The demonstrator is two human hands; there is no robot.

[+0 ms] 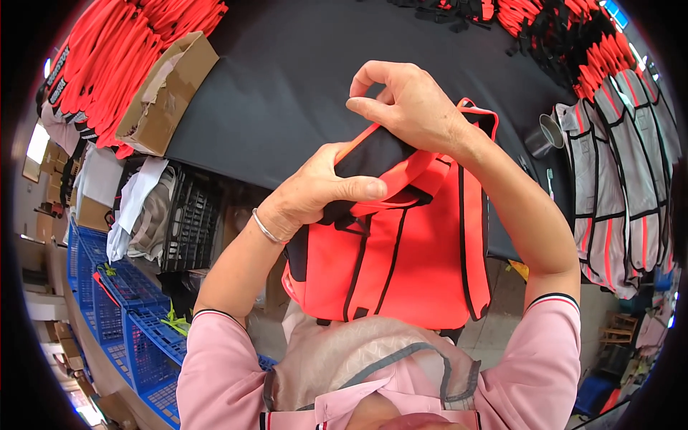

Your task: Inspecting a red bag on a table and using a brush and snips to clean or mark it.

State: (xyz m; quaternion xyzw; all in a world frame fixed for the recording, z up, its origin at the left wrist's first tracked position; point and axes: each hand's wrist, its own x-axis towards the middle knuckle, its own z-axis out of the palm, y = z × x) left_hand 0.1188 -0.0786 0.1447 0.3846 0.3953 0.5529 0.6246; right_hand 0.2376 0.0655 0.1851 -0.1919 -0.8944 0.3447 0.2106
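Observation:
A bright orange-red backpack with black trim lies against my front, over the near edge of the table. My left hand is closed on the bag's upper part, its thumb lying across a black panel edged in red. Just above that panel is my right hand, fingers curled and thumb and forefinger tips close together. Whatever they pinch, if anything, is too small to make out. A red-edged loop sticks up behind my right wrist. Folds and my fingers hide part of the bag's top.
The table has a black cover. A cardboard box stands beside stacked red pieces at left. Grey panels hang at right near a metal cup. Blue crates and a black crate are at lower left.

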